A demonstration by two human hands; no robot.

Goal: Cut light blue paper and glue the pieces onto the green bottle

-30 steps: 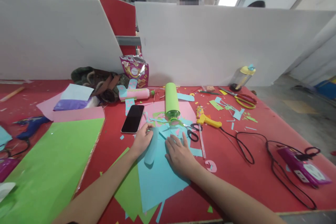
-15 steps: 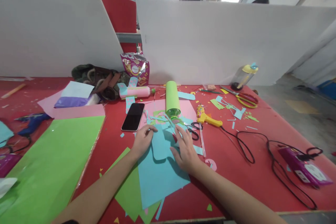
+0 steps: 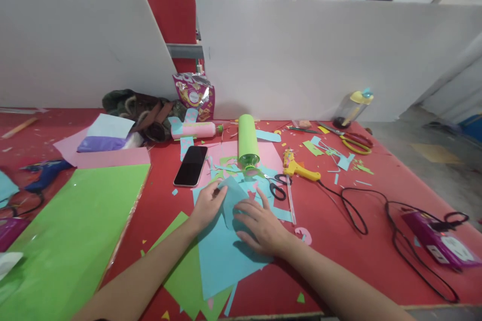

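Observation:
My left hand pinches the left edge of a small blue paper piece, which is tilted up off a larger blue sheet. Over the right side of that piece, my right hand is spread with its fingers apart; whether its fingertips touch the paper I cannot tell. Just beyond the hands lies a bottle wrapped in green paper, its neck toward me. Black-handled scissors rest right of the bottle neck, partly among blue scraps.
A phone lies left of the hands. To the right are a yellow glue gun, its black cord and a purple power strip. Farther back are a pink bottle, red-and-yellow-handled scissors and a clear bottle. Green sheets lie underneath.
The small blue piece has been lifted and tilted in my left hand. My right hand has moved down and left, its fingers now spread; the thin strip near its fingers no longer shows there.

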